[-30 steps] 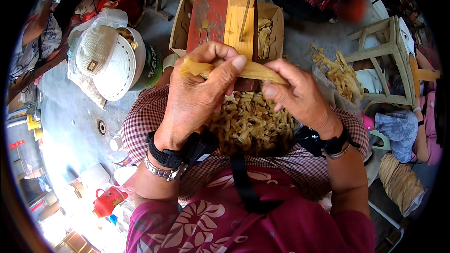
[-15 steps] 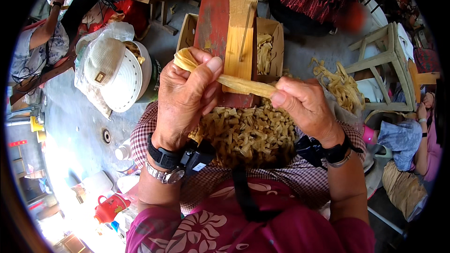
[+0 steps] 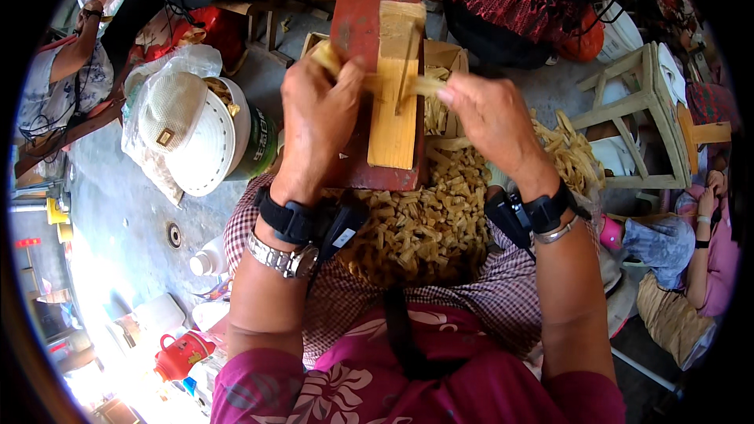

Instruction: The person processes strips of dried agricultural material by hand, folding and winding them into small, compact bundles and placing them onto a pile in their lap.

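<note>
A pale yellow, dried-looking strip [image 3: 431, 85] stretches between my hands, blurred by motion. My left hand [image 3: 314, 126] is closed around one part, and a folded end sticks out above its thumb. My right hand [image 3: 499, 122] pinches the other end. Between the hands the strip crosses a pale wooden block [image 3: 393, 141] on a red, worn bench [image 3: 361, 27]. A thin, dark upright blade-like piece [image 3: 406, 71] stands on the block, right by the strip. Whether the strip touches it, I cannot tell. Many short cut pieces [image 3: 416, 224] lie heaped on my lap below the bench.
Cardboard boxes [image 3: 452, 55] flank the bench, the right one holding strips. More long strips [image 3: 569, 149] lie at right beside a wooden stool [image 3: 628, 118]. At left a white hat [image 3: 204, 153] rests against a bucket [image 3: 259, 137]. Other people sit at the left and right edges.
Both hands have moved away from me, carrying the strip from the block's near end to over the block by the upright blade-like piece. The view has shifted slightly.
</note>
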Demonstrator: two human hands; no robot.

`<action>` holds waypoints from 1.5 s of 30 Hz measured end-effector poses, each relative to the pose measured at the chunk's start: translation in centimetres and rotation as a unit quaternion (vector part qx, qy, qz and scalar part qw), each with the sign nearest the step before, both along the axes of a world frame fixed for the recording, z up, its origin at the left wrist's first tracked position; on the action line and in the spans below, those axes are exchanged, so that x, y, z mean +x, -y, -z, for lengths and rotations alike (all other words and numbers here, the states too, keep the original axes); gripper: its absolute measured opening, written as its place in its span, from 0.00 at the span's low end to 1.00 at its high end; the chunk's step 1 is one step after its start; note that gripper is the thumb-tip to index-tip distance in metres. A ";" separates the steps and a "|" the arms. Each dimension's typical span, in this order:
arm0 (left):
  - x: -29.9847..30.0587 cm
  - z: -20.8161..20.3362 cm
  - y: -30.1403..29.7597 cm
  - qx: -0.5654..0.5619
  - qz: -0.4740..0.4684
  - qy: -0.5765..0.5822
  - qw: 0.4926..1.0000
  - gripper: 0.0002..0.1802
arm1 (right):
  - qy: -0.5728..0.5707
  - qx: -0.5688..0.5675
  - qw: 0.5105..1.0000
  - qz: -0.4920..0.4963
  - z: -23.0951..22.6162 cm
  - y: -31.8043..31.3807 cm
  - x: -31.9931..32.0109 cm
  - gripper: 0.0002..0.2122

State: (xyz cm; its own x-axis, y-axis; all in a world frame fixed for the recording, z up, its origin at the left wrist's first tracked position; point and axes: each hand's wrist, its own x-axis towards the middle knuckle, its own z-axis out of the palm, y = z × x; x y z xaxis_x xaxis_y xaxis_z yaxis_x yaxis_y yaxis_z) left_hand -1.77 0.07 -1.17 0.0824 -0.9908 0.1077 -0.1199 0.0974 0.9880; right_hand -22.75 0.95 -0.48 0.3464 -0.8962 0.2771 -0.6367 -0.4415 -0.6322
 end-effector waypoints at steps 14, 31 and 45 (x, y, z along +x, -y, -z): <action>-0.4 -3.3 -7.4 0.281 0.367 -0.009 0.887 0.27 | 0.137 -0.144 0.945 -0.261 -0.6 -9.4 4.1 0.11; -3.7 -2.8 -8.8 0.259 0.300 -0.112 0.911 0.05 | 0.346 -0.090 0.934 0.014 0.0 -8.2 1.0 0.05; -2.2 -2.6 -8.9 0.044 0.188 0.122 0.974 0.04 | 0.330 0.186 0.925 0.023 0.6 -7.7 2.5 0.12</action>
State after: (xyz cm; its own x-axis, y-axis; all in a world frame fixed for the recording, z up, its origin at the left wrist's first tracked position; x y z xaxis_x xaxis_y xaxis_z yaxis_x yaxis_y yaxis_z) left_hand -3.94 9.00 1.43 -0.3046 -0.9524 -0.0088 -0.3251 0.0953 0.9409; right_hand -20.29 8.68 -1.12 0.1709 -0.9817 0.0834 -0.0700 -0.0965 -0.9929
